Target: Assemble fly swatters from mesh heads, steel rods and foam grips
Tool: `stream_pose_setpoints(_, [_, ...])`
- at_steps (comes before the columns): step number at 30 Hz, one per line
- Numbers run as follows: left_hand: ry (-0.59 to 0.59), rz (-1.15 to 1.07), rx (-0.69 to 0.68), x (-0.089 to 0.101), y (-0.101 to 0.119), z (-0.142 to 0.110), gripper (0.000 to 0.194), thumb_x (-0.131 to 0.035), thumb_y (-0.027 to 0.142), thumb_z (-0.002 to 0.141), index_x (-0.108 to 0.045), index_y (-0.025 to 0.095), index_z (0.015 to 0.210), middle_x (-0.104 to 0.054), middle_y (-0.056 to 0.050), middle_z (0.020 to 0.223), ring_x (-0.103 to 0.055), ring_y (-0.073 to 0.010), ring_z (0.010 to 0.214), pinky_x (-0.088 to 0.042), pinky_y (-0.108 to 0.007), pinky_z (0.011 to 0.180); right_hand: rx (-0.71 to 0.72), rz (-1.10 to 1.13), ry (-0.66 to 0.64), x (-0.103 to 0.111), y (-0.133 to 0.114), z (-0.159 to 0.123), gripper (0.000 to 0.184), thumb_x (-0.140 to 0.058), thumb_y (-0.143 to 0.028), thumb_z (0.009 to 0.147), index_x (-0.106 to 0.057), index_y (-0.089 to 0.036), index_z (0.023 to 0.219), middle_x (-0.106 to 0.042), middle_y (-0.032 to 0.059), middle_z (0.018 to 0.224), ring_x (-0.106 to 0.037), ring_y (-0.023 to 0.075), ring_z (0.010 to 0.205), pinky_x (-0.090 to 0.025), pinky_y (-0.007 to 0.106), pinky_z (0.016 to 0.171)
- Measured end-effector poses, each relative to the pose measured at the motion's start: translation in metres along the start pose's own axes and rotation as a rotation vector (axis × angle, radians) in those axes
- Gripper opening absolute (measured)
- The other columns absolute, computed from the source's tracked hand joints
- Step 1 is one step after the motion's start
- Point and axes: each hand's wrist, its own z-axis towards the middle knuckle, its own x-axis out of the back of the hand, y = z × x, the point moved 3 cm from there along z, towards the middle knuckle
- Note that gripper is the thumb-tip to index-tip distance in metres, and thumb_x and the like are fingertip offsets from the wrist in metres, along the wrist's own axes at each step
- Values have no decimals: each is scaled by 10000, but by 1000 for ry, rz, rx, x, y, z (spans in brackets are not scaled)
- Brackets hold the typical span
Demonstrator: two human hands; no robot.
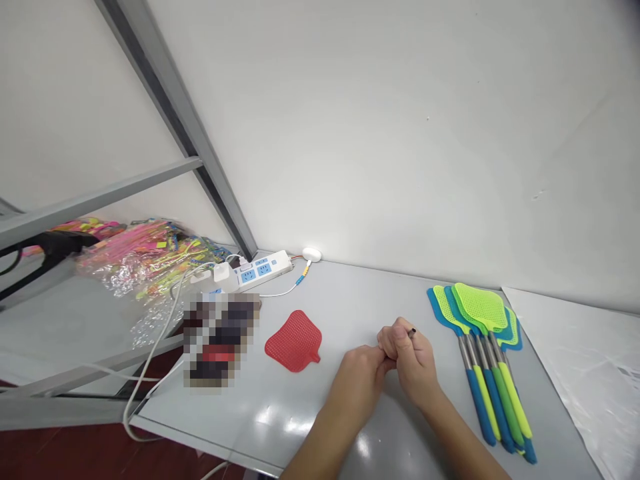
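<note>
My left hand (359,379) and my right hand (410,357) meet over the grey table (280,407), fingers curled together. My right hand is closed round a thin dark rod whose tip (412,331) pokes out above the knuckles. My left hand pinches at the same spot, and what it grips is hidden. A red fly swatter head (294,341) without a handle lies flat to the left of my hands. Several finished fly swatters (487,347) with green and blue heads and handles lie side by side on the right.
A white power strip (260,269) with plugged cables sits by the wall. A clear bag of colourful parts (145,257) lies at the left beside a metal frame (200,153). A blurred dark object (220,337) is near the red head. White sheet (585,367) at right.
</note>
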Motion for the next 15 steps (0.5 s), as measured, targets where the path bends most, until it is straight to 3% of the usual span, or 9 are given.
stream_pose_setpoints(5, [-3, -21, -35, 3, 4, -2, 273, -416, 181, 918, -656, 183, 787, -643, -22, 749, -546, -154, 658, -381, -255, 603, -19, -2, -17, 1, -1, 1, 391, -407, -407, 992, -289, -228, 664, -241, -71, 577, -258, 109, 539, -255, 281, 541])
stream_pose_setpoints(9, [-9, -49, -115, 4, 12, -6, 213, -425, 167, 907, -637, 182, 884, -645, -42, 852, -573, -181, 776, -420, -277, 679, -21, -125, -62, 0, -8, -3, 379, -416, -397, 988, -347, -218, 661, -301, -54, 599, -296, 116, 561, -259, 279, 536])
stream_pose_setpoints(12, [25, -105, -188, 5, 19, -11, 160, -443, 151, 885, -599, 173, 916, -624, -57, 902, -556, -184, 807, -419, -283, 695, 103, -123, -40, -4, -22, -9, 346, -388, -378, 993, -439, -213, 694, -368, -33, 634, -373, 129, 594, -321, 282, 564])
stream_pose_setpoints(15, [79, -240, -170, 10, 23, -17, 117, -426, 166, 902, -542, 179, 901, -560, -10, 762, -489, -140, 667, -370, -255, 600, 270, -193, 25, -10, -34, -13, 296, -384, -443, 974, -583, -225, 962, -550, 48, 889, -538, 199, 848, -433, 336, 705])
